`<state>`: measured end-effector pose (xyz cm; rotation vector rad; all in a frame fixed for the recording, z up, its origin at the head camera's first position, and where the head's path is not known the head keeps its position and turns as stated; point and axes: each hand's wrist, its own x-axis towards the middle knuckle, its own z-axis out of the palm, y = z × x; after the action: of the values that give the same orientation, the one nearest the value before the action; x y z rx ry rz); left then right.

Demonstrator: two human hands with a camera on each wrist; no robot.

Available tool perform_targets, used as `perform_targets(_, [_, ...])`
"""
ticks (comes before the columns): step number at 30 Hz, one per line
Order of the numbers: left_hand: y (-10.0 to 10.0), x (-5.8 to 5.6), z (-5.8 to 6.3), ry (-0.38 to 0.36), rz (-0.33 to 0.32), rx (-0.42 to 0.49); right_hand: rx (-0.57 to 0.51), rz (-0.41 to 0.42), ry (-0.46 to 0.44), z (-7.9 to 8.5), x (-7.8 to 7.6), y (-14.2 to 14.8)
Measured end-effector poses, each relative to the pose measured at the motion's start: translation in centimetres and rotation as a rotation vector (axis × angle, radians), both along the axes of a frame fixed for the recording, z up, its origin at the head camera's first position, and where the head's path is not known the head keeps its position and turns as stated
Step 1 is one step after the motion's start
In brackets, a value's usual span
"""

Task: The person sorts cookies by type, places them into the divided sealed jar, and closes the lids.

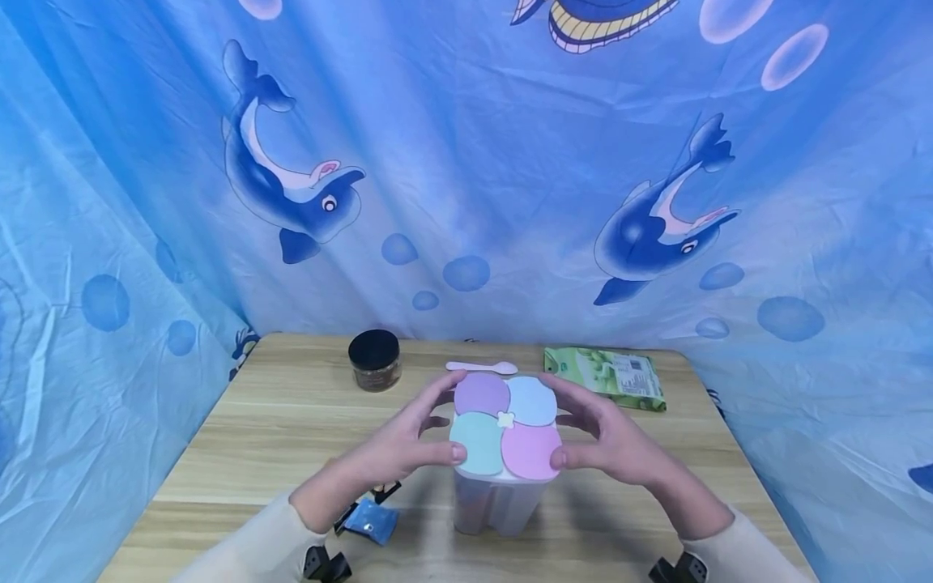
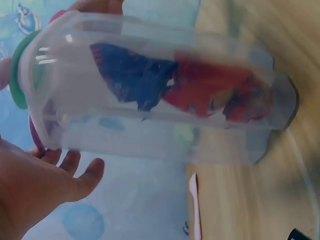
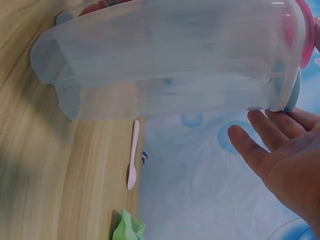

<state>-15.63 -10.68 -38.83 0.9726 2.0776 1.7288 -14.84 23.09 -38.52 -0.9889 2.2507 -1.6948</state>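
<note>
left hand (image 1: pixel 399 448), right hand (image 1: pixel 619 444), both gripping a clear container (image 1: pixel 475 504), thumbs and fingers around its pastel lid (image 1: pixel 481 447)

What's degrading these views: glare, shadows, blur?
Head: soft shadows on the table either side of the container; print on the green packet too small to read. Left wrist: small white glints near the lid, blue and red contents blurred. Right wrist: container walls hazy, low contrast.

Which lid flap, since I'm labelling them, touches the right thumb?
The pink flap, front right; the green flap is front left, the purple flap and blue flap behind.
</note>
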Motion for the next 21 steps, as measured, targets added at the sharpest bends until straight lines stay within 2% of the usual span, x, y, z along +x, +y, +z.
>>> perform_targets(4, [0.3,0.3,-0.4,-0.051,-0.016,0.044,-0.004,-0.004,0.001,0.1,0.3,-0.1])
perform_targets(9, [0.4,0.4,-0.6,-0.059,-0.007,0.069,-0.007,0.006,-0.004,0.0,0.2,-0.1])
perform_targets(17, [-0.3,0.4,-0.4,-0.015,0.027,0.031,-0.057,0.052,0.003,-0.5,-0.7,0.0])
perform_targets(21, [-0.4,1.6,-0.8,0.029,0.084,-0.019,-0.073,0.027,-0.040,-0.9,-0.9,-0.1])
